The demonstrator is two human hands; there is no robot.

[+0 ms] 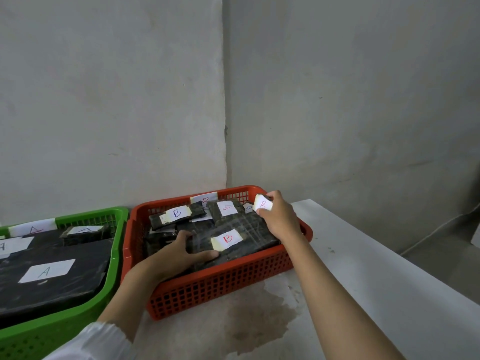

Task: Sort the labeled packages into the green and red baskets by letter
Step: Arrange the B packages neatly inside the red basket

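Observation:
A red basket (220,284) stands on the white counter, filled with several dark wrapped packages labelled B. My left hand (181,252) grips the left edge of a large flat B package (233,239) that lies on top of the pile. My right hand (276,216) holds a small B package (262,204) over the basket's far right corner. To the left stands a green basket (114,255) with dark packages labelled A (46,271).
The white counter (363,281) runs along the right, with a brownish stain (257,315) in front of the red basket. Grey walls meet in a corner right behind the baskets. The counter's right edge drops to a lower floor area.

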